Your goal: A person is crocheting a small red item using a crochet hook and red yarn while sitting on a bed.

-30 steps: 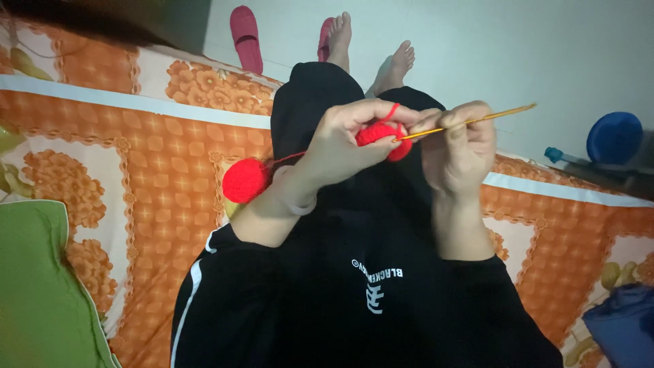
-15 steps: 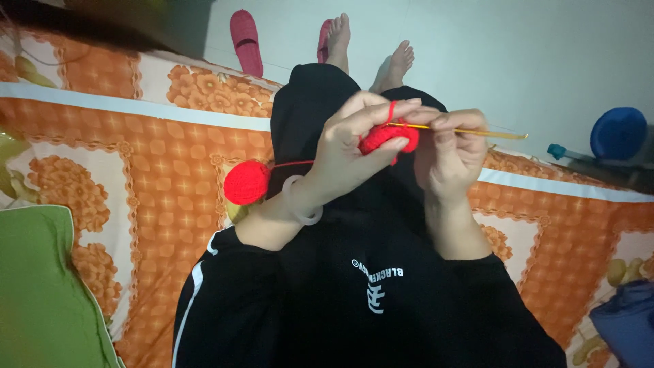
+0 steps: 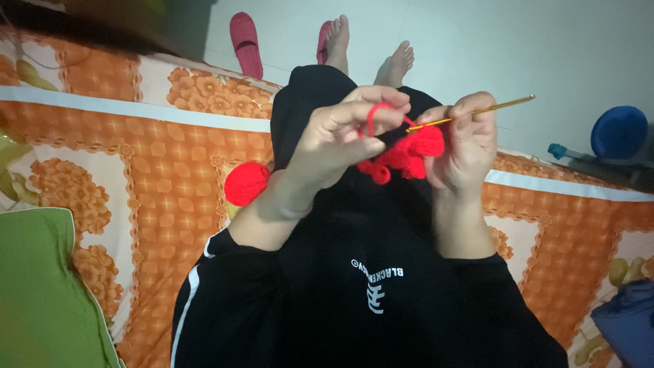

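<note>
While my left hand pinches the red yarn strand — looped over a finger, fingers closed on it — the yarn ball rests on the bed just beside my left wrist. Right of that hand hangs the red crochet piece, touching both hands. My right hand is closed round the golden crochet hook. I judge the loop could slip off the hook if the strand slackens. Beyond my hands lie my feet and a pink slipper — nothing blocks me.

dim indoor light — dark upper-left corner, soft blur, slight wide-angle bending at edges.
</note>
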